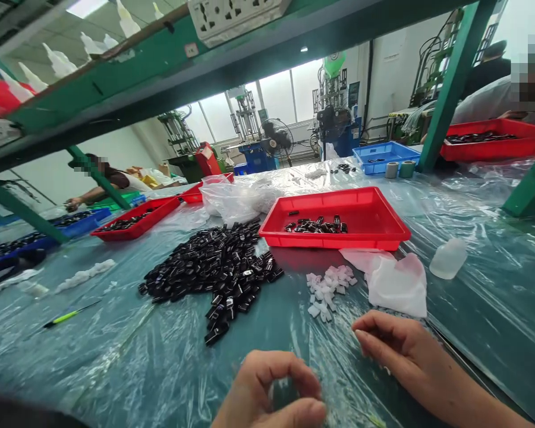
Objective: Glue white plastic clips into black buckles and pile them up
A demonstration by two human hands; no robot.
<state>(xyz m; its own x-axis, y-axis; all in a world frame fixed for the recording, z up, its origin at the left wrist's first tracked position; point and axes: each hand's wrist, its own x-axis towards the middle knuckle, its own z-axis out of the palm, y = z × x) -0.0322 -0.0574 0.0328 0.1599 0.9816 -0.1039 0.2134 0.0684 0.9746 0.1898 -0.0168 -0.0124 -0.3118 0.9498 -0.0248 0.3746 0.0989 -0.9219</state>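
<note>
Presently, the left hand (267, 392) sits low at the near edge of the tabletop (494, 297), well in front of the red tray (374, 235) and to its left. Its grip is clenched, forefinger and thumb curled into a ring with the tips meeting; no object shows between them. The right hand (396, 351) lies in front of the tray's right end with its fingers curled under. It cannot be told whether this grip grasps anything. A small heap of white pieces (327, 291) lies just in front of the tray, between it and the right hand and apart from both. A large pile of black parts (218, 267) spreads to the left of the tray, its nearest strays reaching towards the left hand without touching it. More black parts lie inside the tray. A crumpled white sheet (399, 285) lies in front of the tray's right corner, with a clear cap (448, 258) just beyond it to the right. A green pen (69, 315) lies far left of the tray.
</note>
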